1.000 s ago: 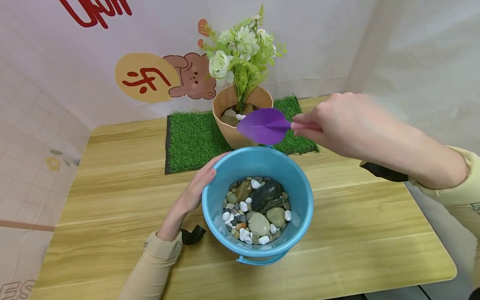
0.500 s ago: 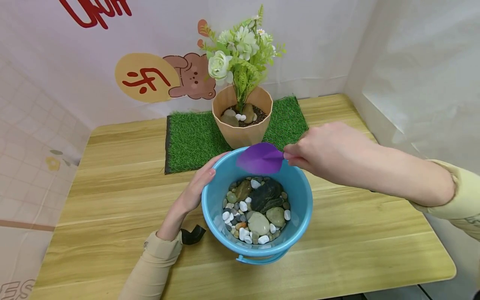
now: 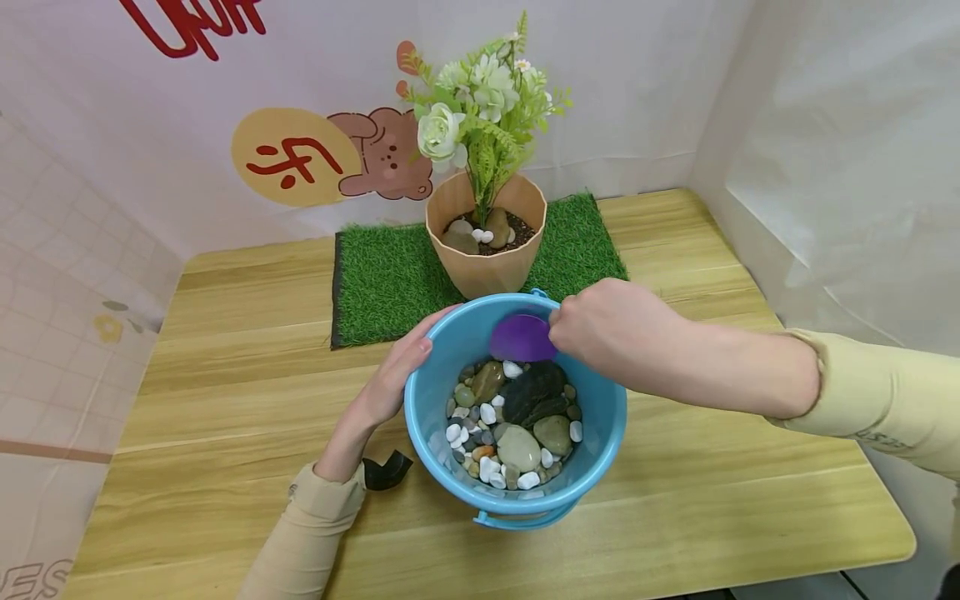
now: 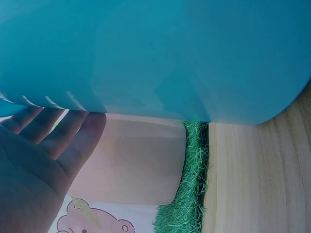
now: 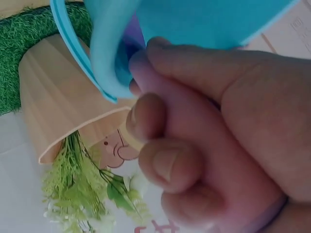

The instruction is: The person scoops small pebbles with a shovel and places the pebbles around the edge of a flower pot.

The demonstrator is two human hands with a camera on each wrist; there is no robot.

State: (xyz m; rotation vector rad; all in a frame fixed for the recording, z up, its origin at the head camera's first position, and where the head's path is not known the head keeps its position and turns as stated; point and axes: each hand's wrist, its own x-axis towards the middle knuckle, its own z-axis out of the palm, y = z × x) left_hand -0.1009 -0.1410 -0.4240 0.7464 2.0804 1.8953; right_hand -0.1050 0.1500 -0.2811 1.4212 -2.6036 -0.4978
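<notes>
A light-blue bucket (image 3: 423, 417) stands on the table, with pebbles (image 3: 519, 450) of several sizes and colours at its bottom. My left hand (image 3: 396, 372) rests against the bucket's left side near the rim, and the left wrist view shows its fingers nearly straight along the outer wall. My right hand (image 3: 611, 329) holds a small shovel with a purple blade (image 3: 522, 337) and a pink handle (image 5: 204, 126), the fingers curled round the handle. The blade is inside the bucket near the far wall, above the pebbles. The hand hides the handle in the head view.
Behind the bucket, a peach flower pot (image 3: 487, 271) with white flowers (image 3: 442, 133), soil and stones stands on a green grass mat (image 3: 382, 279). The bucket's handle (image 3: 525, 522) hangs at the near side. Wooden tabletop (image 3: 247, 375) spreads around them.
My right hand has come down and to the left, carrying the shovel from in front of the flower pot into the bucket. The left hand and bucket have stayed in place.
</notes>
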